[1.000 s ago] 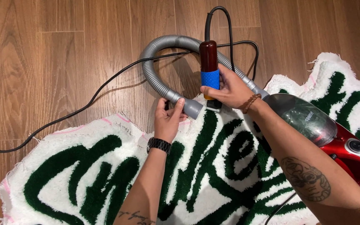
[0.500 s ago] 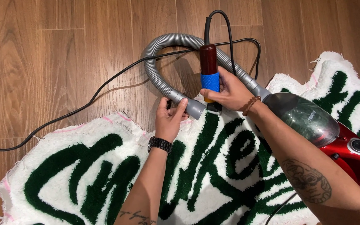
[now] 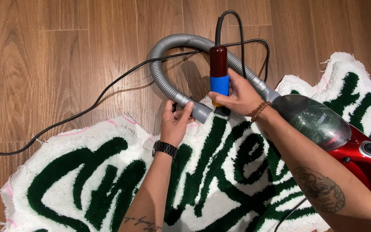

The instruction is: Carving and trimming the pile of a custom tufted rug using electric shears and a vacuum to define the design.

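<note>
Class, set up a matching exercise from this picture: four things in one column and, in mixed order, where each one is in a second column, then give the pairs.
Things:
1. grey ribbed vacuum hose
2. blue-gripped dark red handheld tool
3. black wristwatch
4. red vacuum cleaner body

Places:
A. on the left wrist
B. lying on the white and green tufted rug, at the right
C. held upright in the right hand
D. looped on the wooden floor, its end in the left hand

Pairs: 1-D, 2-C, 3-A, 4-B

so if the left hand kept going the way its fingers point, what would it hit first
The left hand already grips the grey hose near its end. Straight on, up the picture, it would probably meet the black cord on the wooden floor; depth is unclear.
</note>
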